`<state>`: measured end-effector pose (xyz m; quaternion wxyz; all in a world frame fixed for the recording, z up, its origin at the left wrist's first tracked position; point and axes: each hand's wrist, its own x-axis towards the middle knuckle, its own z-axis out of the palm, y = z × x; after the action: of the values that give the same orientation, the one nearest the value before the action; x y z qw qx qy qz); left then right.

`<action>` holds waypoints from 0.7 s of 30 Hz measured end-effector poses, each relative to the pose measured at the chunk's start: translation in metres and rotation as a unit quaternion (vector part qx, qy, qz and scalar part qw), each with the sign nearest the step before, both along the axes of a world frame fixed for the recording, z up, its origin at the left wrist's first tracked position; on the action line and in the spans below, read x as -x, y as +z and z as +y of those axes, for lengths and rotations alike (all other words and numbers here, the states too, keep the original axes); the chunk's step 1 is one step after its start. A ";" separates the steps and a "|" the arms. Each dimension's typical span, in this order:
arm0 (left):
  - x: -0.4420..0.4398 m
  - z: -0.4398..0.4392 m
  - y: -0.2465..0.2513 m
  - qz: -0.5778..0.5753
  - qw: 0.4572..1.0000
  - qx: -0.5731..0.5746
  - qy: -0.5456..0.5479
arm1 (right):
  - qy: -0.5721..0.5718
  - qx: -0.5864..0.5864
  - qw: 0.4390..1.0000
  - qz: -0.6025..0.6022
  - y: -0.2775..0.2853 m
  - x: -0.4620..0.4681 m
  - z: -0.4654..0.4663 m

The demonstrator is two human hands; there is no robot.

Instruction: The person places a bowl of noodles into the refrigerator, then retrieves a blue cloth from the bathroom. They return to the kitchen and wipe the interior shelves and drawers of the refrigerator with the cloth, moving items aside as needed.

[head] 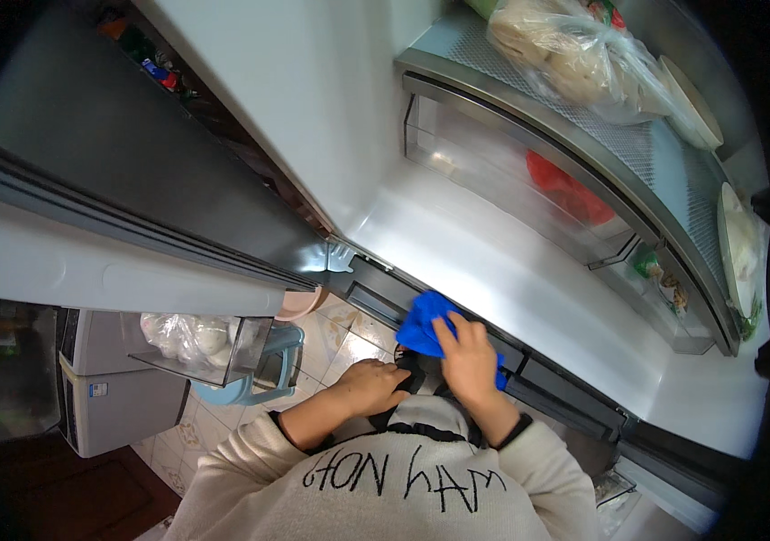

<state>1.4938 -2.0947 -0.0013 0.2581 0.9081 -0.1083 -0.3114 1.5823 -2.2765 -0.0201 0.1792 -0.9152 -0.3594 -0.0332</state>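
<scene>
My right hand [470,355] grips a bright blue cloth [425,323], which lies against the dark front edge of the open refrigerator's white lower compartment [452,237]. Part of the cloth hangs out below the hand at its right. To the left, my left hand [370,387] rests near my body with no object seen in it, its thumb apart from the fingers. Above the compartment floor are transparent drawers [486,169], one with a red bag [567,189] inside.
A glass shelf [635,149] carries a clear plastic bag of food [581,61] and white dishes. At the left, the open refrigerator door [121,264] bears a bin with bagged eggs [189,338]. A light blue stool [283,365] stands on the tiled floor beneath.
</scene>
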 end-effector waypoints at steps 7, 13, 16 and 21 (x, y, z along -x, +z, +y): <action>0.022 0.013 0.000 0.013 0.999 -0.031 0.039 | 0.062 -0.035 0.997 0.009 -0.013 -0.017 0.122; 0.026 0.015 0.000 0.025 0.998 -0.025 0.053 | 0.171 -0.057 0.982 0.054 -0.001 -0.023 0.117; 0.017 0.009 0.004 0.092 0.995 -0.010 0.048 | 0.335 0.042 0.921 0.195 0.008 -0.003 0.093; 0.004 0.000 0.012 0.045 0.999 0.008 0.008 | 0.251 0.002 0.955 0.160 0.022 0.004 0.057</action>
<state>1.4903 -2.0945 0.0110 0.2720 0.8921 -0.0919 -0.3489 1.5780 -2.2199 0.0015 0.2355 -0.7890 -0.5443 0.1605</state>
